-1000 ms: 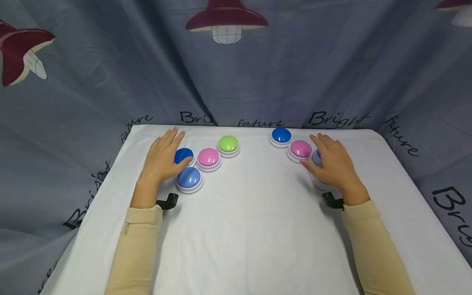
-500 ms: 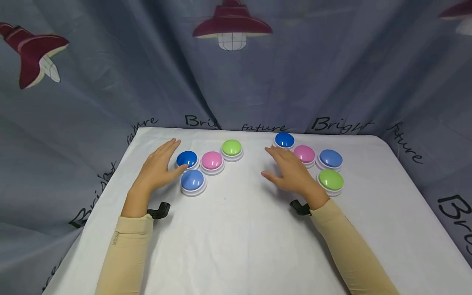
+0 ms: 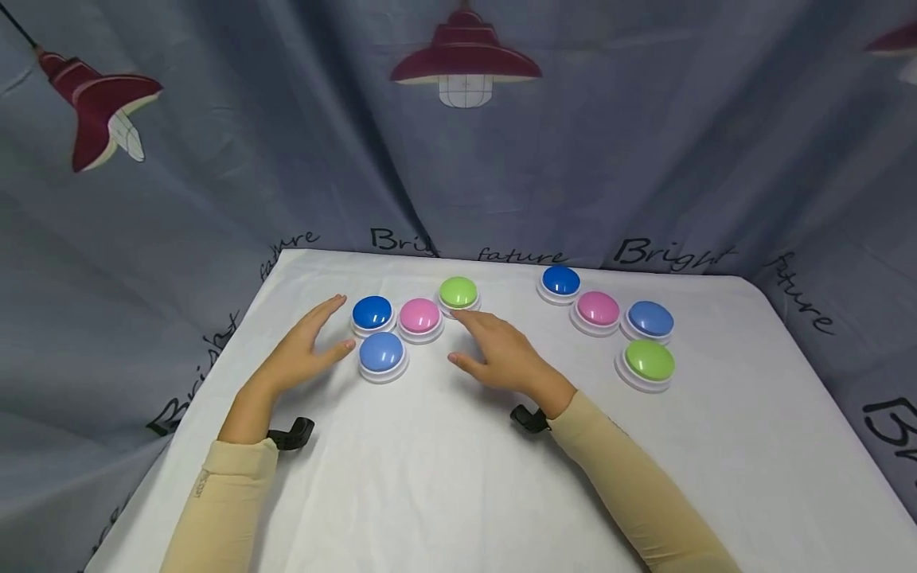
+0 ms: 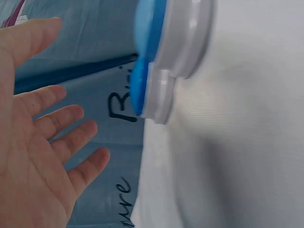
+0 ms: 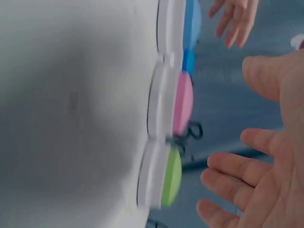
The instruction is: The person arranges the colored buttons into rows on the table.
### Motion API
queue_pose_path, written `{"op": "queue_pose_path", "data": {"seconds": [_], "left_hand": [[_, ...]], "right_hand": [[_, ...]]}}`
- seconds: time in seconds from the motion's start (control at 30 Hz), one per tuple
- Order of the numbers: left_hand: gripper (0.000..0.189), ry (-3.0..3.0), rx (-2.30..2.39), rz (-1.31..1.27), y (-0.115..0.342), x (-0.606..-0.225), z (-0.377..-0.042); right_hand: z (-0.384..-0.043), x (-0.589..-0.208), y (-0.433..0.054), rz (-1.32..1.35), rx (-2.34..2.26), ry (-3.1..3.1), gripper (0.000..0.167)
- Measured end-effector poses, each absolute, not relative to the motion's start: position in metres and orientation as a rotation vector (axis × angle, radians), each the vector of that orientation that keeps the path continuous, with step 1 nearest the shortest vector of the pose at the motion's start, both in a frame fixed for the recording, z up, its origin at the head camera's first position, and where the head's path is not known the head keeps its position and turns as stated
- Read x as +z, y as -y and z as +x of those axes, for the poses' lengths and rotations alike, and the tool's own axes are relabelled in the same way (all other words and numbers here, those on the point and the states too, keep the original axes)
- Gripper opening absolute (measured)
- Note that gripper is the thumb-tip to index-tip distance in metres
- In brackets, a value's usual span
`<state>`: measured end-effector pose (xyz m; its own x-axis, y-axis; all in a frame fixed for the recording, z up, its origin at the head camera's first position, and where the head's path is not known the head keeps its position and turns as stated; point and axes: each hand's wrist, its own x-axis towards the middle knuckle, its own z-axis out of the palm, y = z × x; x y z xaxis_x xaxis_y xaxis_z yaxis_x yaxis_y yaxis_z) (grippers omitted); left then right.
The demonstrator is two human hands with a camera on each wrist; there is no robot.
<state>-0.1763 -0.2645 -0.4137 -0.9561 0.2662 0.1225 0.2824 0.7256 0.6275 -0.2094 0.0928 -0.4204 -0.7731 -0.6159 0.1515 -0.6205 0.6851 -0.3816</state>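
Note:
Left of centre on the white table, a group of push buttons on white bases holds a dark blue button (image 3: 372,313), a pink button (image 3: 419,317), a green button (image 3: 458,293) and a light blue button (image 3: 381,352). My left hand (image 3: 297,354) hovers just left of them, fingers extended and thumb apart; its palm (image 4: 33,156) shows bare in the left wrist view. Over the right side of this group my right hand (image 3: 505,358) is held with fingers loosely spread, fingertips overlapping the green button's base. Nothing is in either palm.
A second group stands at the right: a dark blue button (image 3: 561,280), a pink button (image 3: 598,309), a light blue button (image 3: 651,318) and a green button (image 3: 649,360). A grey lamp-print curtain (image 3: 301,143) hangs behind the white-covered table (image 3: 430,493).
My right hand has swung left, from over the right group to beside the left group, uncovering the right buttons. My left hand has drawn slightly back and left from its buttons.

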Motion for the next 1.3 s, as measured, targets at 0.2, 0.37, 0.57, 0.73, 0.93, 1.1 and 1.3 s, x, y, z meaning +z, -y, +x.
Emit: {"op": "queue_pose_path", "data": {"seconds": [0.2, 0.37, 0.57, 0.73, 0.93, 1.1, 1.3], "left_hand": [[0.072, 2.839, -1.232, -0.491, 0.265, -0.430, -0.170], [0.070, 2.801, -1.376, -0.526, 0.260, -0.444, -0.168], [0.074, 2.789, -1.459, -0.596, 0.254, -0.454, -0.170], [0.072, 2.771, -1.429, -0.633, 0.252, -0.460, -0.173], [0.071, 2.772, -1.432, -0.608, 0.249, -0.465, -0.174], [0.072, 2.794, -1.440, -0.578, 0.249, -0.466, -0.174], [0.075, 2.855, -1.463, -0.574, 0.248, -0.458, -0.169]], "right_hand": [[-0.204, -0.432, -0.061, 1.148, 0.760, 2.878, 0.072], [-0.201, -0.442, -0.042, 1.210, 0.819, 2.887, 0.070], [-0.201, -0.449, -0.027, 1.259, 0.865, 2.871, 0.063], [-0.202, -0.451, -0.018, 1.322, 0.887, 2.863, 0.061], [-0.202, -0.452, -0.013, 1.368, 0.893, 2.877, 0.061], [-0.198, -0.448, -0.013, 1.390, 0.915, 2.884, 0.062], [-0.186, -0.440, -0.017, 1.426, 0.944, 2.899, 0.063]]}}
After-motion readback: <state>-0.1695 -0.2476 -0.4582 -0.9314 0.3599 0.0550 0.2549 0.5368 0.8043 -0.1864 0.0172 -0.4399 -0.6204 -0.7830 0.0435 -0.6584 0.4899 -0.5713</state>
